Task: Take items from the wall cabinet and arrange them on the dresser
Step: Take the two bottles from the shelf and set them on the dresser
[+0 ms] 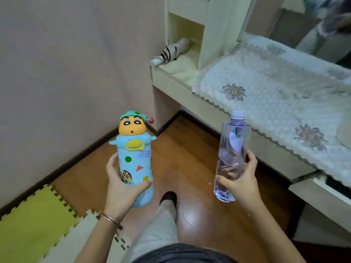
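Observation:
My left hand point(119, 185) grips a light blue cartoon bottle point(135, 160) with a yellow character head as its lid, held upright over the wooden floor. My right hand point(242, 182) holds a clear plastic water bottle point(230, 154) with a pale cap, tilted slightly to the right. Both bottles hang in the air in front of the dresser point(209, 109), whose top carries a white lace cloth point(266, 88). The wall cabinet is not in view.
A folded striped umbrella point(169, 52) lies in the open shelf at the dresser's left end. A mirror point(313, 21) stands behind the dresser. A drawer point(322, 194) sticks out at the right. Yellow and white foam mats point(36, 221) cover the floor at the left.

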Tool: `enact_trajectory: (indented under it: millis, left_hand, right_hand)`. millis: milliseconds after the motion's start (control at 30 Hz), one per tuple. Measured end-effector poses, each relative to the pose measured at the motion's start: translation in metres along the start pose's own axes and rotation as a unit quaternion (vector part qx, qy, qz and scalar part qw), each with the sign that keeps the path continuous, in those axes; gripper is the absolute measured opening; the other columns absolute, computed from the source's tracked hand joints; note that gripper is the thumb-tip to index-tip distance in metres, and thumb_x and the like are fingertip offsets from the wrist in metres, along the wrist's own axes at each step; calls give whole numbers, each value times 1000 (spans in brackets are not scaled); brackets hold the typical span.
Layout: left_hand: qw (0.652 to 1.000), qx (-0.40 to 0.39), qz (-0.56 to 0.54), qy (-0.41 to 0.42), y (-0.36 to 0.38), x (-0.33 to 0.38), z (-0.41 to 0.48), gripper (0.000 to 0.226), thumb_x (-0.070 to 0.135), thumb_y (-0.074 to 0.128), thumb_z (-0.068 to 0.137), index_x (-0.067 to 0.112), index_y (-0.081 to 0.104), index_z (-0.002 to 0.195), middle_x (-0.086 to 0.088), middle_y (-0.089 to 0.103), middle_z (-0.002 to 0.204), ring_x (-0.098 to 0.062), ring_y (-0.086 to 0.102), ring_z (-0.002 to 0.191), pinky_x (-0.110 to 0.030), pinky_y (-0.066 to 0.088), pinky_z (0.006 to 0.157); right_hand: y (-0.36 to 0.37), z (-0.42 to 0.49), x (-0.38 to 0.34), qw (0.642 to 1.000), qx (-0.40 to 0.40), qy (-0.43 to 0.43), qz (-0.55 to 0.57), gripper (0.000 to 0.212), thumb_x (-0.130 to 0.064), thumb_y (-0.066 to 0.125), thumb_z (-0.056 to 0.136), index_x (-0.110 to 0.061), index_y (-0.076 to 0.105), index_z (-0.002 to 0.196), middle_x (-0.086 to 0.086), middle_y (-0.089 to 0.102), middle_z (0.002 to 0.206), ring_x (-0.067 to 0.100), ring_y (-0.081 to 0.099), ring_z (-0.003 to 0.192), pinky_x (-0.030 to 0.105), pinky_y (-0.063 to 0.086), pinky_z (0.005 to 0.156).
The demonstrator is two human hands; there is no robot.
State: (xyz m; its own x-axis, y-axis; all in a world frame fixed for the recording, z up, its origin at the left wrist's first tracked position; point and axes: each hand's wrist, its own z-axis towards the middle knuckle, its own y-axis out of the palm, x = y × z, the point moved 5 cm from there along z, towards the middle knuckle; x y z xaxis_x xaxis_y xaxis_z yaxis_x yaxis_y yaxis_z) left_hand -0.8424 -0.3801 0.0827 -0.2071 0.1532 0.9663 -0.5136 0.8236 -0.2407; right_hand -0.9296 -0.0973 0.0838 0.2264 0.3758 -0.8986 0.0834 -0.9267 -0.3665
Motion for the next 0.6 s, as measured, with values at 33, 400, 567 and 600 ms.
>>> enact_trajectory:
  millis: [33, 400, 567, 600]
  left_hand:
    - [1000, -20, -2, 2, 10, 4, 24, 97, -7, 83, 54, 33, 25, 120, 30, 43, 101, 29, 52, 79, -3, 45, 63]
    - [977, -202, 14, 71, 127, 80, 196, 102, 10, 87, 48, 40, 24, 122, 18, 47, 115, 4, 55, 100, -21, 46, 84]
    - [973, -231, 16, 13, 172, 70, 220, 102, 27, 83, 35, 39, 31, 122, 23, 55, 104, -1, 59, 94, -32, 51, 82]
    - [972, -232, 16, 2, 182, 69, 225, 100, 23, 83, 36, 38, 32, 120, 20, 57, 102, -3, 60, 91, -34, 52, 82]
  right_hand:
    - [0, 13, -3, 1000, 17, 9, 9, 105, 3, 78, 66, -35, 13, 140, 4, 50, 132, 24, 57, 115, 35, 45, 96]
    - [-34, 117, -55, 987, 154, 28, 41, 101, -2, 80, 65, -39, 17, 135, -3, 39, 132, 20, 54, 117, 44, 44, 104]
    - [-48, 159, -51, 985, 158, 33, 67, 99, 3, 76, 69, -38, 16, 135, -1, 41, 128, 11, 60, 99, 40, 48, 97]
    - [-51, 169, -49, 984, 162, 34, 69, 97, 2, 77, 68, -41, 17, 132, 1, 44, 127, 15, 60, 102, 40, 48, 97]
